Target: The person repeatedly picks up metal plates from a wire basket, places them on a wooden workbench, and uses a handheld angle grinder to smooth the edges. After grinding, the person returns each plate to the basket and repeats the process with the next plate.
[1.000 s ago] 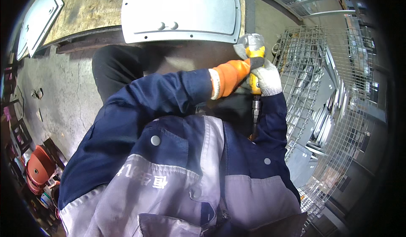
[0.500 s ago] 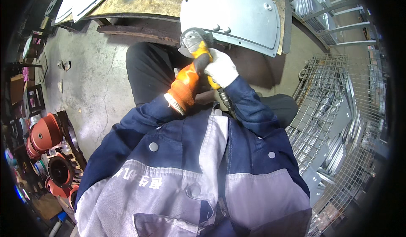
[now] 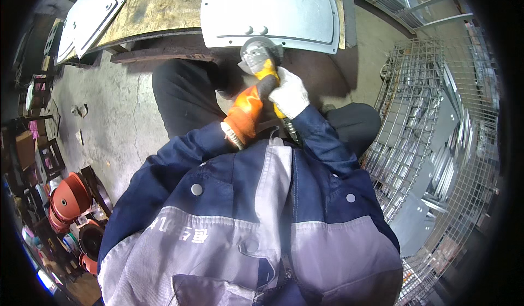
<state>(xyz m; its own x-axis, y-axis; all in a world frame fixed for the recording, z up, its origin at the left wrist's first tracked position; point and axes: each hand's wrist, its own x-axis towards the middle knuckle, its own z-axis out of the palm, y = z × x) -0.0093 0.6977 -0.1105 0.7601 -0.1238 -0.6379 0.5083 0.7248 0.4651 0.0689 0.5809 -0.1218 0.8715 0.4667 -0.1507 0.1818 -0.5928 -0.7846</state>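
Observation:
Both my hands grip a yellow angle grinder (image 3: 267, 70) in front of my chest. My left hand (image 3: 246, 109), in an orange glove with a dark front, is closed around its body. On the other side, my right hand (image 3: 290, 94) in a white glove wraps the same tool. The grinder's round disc and guard point away from me, at the near edge of a pale grey metal plate (image 3: 273, 8). Whether the disc touches the plate I cannot tell. Two small round knobs show near the plate's front edge. A cable runs back from the grinder toward my body.
The plate lies on a wooden table (image 3: 158, 6), with more grey plates (image 3: 90, 19) at its left end. A wire mesh basket (image 3: 404, 120) holding metal parts stands at the right. Reddish round housings (image 3: 71, 197) sit on the left, beyond the concrete floor (image 3: 117, 104).
The view has shifted, so the table and plate appear higher and further left. The grinder's head now sits slightly right and lower relative to the plate's near edge; both hands keep their hold.

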